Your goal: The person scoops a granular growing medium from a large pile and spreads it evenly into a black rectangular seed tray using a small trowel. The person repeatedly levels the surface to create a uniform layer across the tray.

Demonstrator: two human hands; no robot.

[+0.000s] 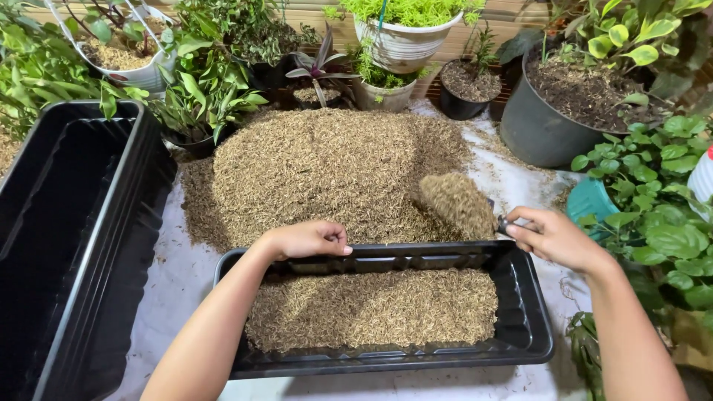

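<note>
Far left: large empty black planter trough, standing on the pale ground sheet. Behind it, leafy potted plants in a row along the far edge. Centre, far side: broad heap of dry brown husk mix, spilling onto the sheet. Near centre: shallow black rectangular tray, filled with the same husk mix over most of its floor, right end bare. Left hand curled over the tray's far rim, fingers clenched on the edge, gripping it. Just right of that, above the tray's far right corner: small trowel, blade heaped with husk mix, tilted. Right hand closed around the trowel handle, grasping it. Far right: big dark pot of soil, green foliage beside the right forearm.
</note>
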